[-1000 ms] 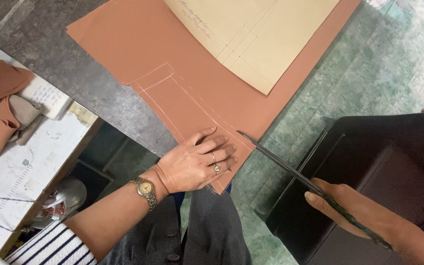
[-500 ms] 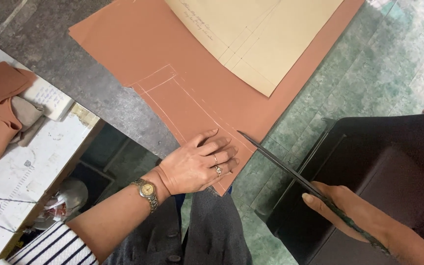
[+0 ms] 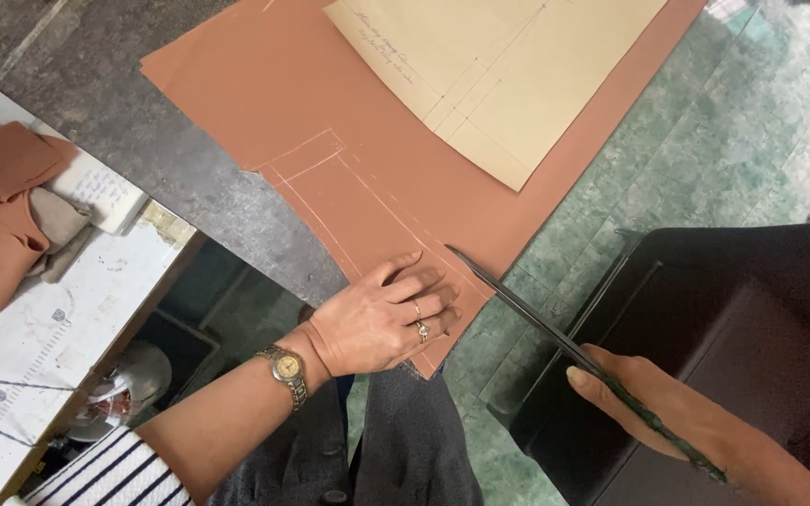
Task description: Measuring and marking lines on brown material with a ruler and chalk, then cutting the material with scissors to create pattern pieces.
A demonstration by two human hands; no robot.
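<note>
left hand [image 3: 377,323] flat, pressing brown fabric [image 3: 330,131] on table [image 3: 96,103] | right hand [image 3: 667,412] grip closed on scissors [image 3: 527,314], tip at fabric edge | paper pattern [image 3: 499,66] on top

Matt, smooth terracotta cloth [image 3: 349,122]; matt tan pattern paper [image 3: 508,66]; dull dark metal scissor blades [image 3: 517,305]; rough, mottled grey bench [image 3: 114,112]; glossy metal wristwatch [image 3: 285,367].

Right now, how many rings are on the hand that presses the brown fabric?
2: both on the left hand, which lies flat on the brown fabric; one ring sits above the other ring. Others may be hidden.
</note>
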